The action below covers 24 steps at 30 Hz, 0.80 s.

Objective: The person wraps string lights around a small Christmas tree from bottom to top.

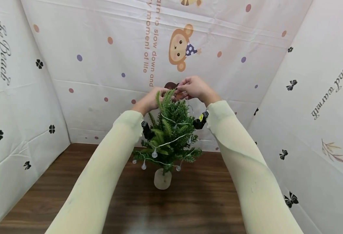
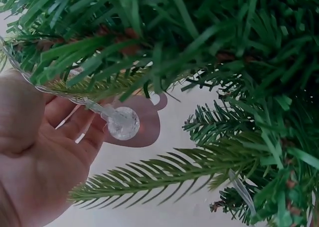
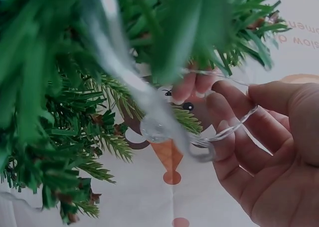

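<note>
A small artificial Christmas tree [image 1: 174, 139], strung with string lights [image 1: 171, 141], stands between my arms. At its top, my right hand [image 1: 193, 87] pinches the clear wire [image 3: 244, 118] between thumb and fingers; a loop of it hangs by a round clear bulb [image 3: 154, 128]. My left hand [image 1: 155, 98] reaches behind the treetop from the other side. In the left wrist view its fingers [image 2: 70, 118] pass behind a branch and another bulb [image 2: 123, 123], so their grip is hidden. Left fingertips [image 3: 184, 87] show close to the wire in the right wrist view.
The tree's pale round base [image 1: 162, 179] rests on a dark wooden tabletop [image 1: 124, 198]. Printed white cloth walls [image 1: 95, 71] enclose the back and both sides. A dark wrist camera [image 1: 200, 121] on each wrist sits close against the branches.
</note>
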Motion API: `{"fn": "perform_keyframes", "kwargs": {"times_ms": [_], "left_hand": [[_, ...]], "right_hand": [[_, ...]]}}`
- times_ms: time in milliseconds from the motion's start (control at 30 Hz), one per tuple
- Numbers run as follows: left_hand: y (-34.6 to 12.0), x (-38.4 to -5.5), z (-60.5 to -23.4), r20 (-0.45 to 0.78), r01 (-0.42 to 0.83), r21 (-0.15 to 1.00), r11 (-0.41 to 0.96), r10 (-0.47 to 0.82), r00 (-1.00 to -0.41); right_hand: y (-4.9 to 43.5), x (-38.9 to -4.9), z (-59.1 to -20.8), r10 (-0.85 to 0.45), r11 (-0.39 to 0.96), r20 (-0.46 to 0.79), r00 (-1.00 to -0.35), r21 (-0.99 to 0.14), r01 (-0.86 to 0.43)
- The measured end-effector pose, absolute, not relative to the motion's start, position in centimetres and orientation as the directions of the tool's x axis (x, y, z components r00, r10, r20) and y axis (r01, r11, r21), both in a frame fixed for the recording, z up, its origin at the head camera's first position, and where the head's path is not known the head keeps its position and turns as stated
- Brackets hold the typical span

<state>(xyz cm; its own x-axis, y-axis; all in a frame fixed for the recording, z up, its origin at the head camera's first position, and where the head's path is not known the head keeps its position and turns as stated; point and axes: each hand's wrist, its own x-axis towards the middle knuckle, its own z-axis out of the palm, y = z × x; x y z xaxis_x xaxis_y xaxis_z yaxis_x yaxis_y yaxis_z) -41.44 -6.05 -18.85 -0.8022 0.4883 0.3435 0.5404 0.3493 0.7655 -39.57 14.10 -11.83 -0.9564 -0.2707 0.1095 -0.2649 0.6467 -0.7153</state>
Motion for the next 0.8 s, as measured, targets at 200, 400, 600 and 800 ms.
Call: {"fn": "perform_keyframes", "kwargs": {"times_ms": [200, 400, 600, 800], "left_hand": [[-5.7, -41.7, -19.0, 0.331, 0.496, 0.805, 0.326, 0.447, -0.831], [-6.0, -41.4, -18.9, 0.344, 0.492, 0.779, 0.39, 0.39, -0.854], [-6.0, -41.6, -18.7, 0.418, 0.526, 0.746, 0.409, 0.328, -0.847], [-5.7, -41.7, -18.2, 0.496, 0.554, 0.751, 0.359, 0.247, -0.833]], "right_hand": [[14.1, -39.4, -11.8, -0.289, 0.622, 0.102, -0.952, -0.735, -0.268], [14.1, -39.5, -11.8, -0.29, 0.616, 0.119, -0.95, -0.736, -0.28], [14.8, -39.7, -11.8, -0.271, 0.63, 0.101, -0.957, -0.733, -0.256], [15.1, -39.6, -11.9, -0.28, 0.621, 0.08, -0.957, -0.745, -0.244]]}}
